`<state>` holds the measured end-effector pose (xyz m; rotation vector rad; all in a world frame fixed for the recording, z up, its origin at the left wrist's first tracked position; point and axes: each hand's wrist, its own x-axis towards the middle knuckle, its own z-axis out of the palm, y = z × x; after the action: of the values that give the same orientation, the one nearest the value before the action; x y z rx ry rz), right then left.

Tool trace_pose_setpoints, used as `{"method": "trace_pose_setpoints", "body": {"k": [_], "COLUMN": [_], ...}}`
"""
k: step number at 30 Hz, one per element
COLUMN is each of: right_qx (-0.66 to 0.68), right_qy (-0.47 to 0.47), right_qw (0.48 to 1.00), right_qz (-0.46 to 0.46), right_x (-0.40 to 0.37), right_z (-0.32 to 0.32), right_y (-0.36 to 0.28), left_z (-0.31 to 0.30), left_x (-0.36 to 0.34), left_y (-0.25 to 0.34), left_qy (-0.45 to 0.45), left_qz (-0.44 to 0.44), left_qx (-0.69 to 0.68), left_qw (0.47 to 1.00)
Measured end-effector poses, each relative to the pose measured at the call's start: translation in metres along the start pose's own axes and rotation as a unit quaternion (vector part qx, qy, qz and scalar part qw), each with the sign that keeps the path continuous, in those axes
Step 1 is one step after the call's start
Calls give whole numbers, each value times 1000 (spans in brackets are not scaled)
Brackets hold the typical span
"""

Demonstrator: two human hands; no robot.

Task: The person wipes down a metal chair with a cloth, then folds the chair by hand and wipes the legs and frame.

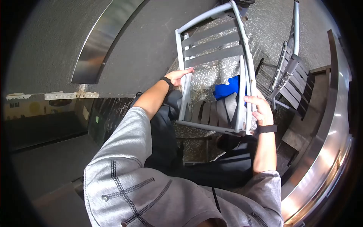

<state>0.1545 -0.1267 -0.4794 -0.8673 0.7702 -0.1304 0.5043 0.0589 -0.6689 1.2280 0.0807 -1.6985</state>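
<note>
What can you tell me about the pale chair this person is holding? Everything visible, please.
The chair has a pale grey, metal-looking tubular frame, three darker flat slats across its far part, and more grey bands nearer the camera. It extends away from the camera, speckled floor showing through its gaps. The left grip holds its left side, the right grip its right. Its feet cannot be made out.

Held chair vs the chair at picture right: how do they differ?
Contact: the held chair has the left hand and right hand on its frame; the side chair is touched by neither.
Place: the held chair is directly before the person; the side chair is off to the right.
Apparent size: the held chair looks larger in view than the side chair.
Shared: pale frames, grey slats.
</note>
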Motion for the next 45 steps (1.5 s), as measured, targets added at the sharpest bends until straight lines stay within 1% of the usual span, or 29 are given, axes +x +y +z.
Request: {"method": "trace_pose_setpoints", "body": {"k": [2, 3, 6, 7, 10, 11, 12, 14, 16, 17, 18, 19, 20, 21, 22, 23, 24, 26, 28, 30, 31, 34, 35, 36, 39, 40, 41, 43, 45], "right_qx": [12, 40, 14, -28, -58, -73, -89, -140, -186, -223, -272, -336, -395, -370, -346, -323, -301, -312, -345, -401, -438, -427, -380, -362, -311, -311, -311, -309, -350], "right_qy": [-8, -16, -14, 0, -43, -68, -93, -69, -65, -33, 30, 89, 147, 135, 150, 157, 165, 172, 171, 163, 158, 136, 112, 107, 90, 98, 105, 127, 147], "right_qw": [1000, 999, 998, 995, 992, 991, 989, 984, 975, 966, 957, 933, 903, 917, 923, 930, 935, 932, 922, 902, 885, 894, 918, 926, 946, 945, 943, 941, 922], "right_qz": [15, 32, 61, 92, 102, 90, 78, 82, 100, 127, 97, 91, 83, 61, 83, 82, 82, 62, 38, 14, 12, -12, -6, -11, -30, -42, -52, -60, -72], "right_x": [8, 11, 13, 7, 10, 17, 19, 18, 21, 23, 25, 28, 32, 37, 36, 34, 31, 27, 28, 30, 30, 29, 34, 36, 40, 42, 43, 48, 55], "right_z": [-21, -37, -49, -52, -75, -92, -94, -98, -95, -93, -92, -91, -89, -98, -88, -78, -69, -56, -52, -49, -45, -30, -34, -33, -21, -17, -12, -8, -8], "right_y": [9, 18, 26, 25, 47, 63, 67, 73, 75, 73, 80, 83, 86, 94, 87, 80, 73, 65, 63, 61, 57, 51, 54, 52, 44, 41, 40, 40, 46], "left_z": [10, 16, 18, 20, 22, 23, 20, 17, 22, 25, 28, 32, 33, 37, 47, 63, 82, 86, 111, 118, 115, 112, 114, 118, 131, 134, 136, 148, 157], "left_x": [-14, -20, -22, -24, -26, -27, -27, -25, -31, -36, -39, -40, -35, -29, -28, -23, -23, 9, -3, -11, -13, -15, -17, -21, -15, -12, -10, -10, -11], "left_y": [13, 18, 25, 28, 35, 35, 36, 40, 48, 53, 58, 61, 64, 64, 62, 56, 52, 22, 7, 5, 10, 14, 12, 11, -8, -15, -21, -40, -62], "left_qy": [-37, -44, -13, 0, -1, -9, -17, -34, -30, -33, -37, -11, -30, -47, -63, -21, 7, 63, 190, 226, 199, 97, 57, 16, -14, -23, -52, -68, -93], "left_qz": [15, 7, 4, 10, -9, -2, -6, -11, 12, 16, 20, 9, 13, 17, 21, 29, 40, 98, 113, 106, 94, 53, 52, 51, -11, -28, -56, -72, -98], "left_qx": [10, 13, 53, 66, 96, 76, 72, 63, 79, 91, 102, 111, 127, 142, 155, 181, 265, 336, 355, 352, 341, 282, 267, 253, 226, 212, 214, 217, 213], "left_qw": [999, 999, 998, 998, 995, 997, 997, 997, 996, 995, 994, 994, 991, 989, 986, 983, 963, 934, 908, 902, 914, 953, 960, 966, 974, 977, 974, 971, 968]}}
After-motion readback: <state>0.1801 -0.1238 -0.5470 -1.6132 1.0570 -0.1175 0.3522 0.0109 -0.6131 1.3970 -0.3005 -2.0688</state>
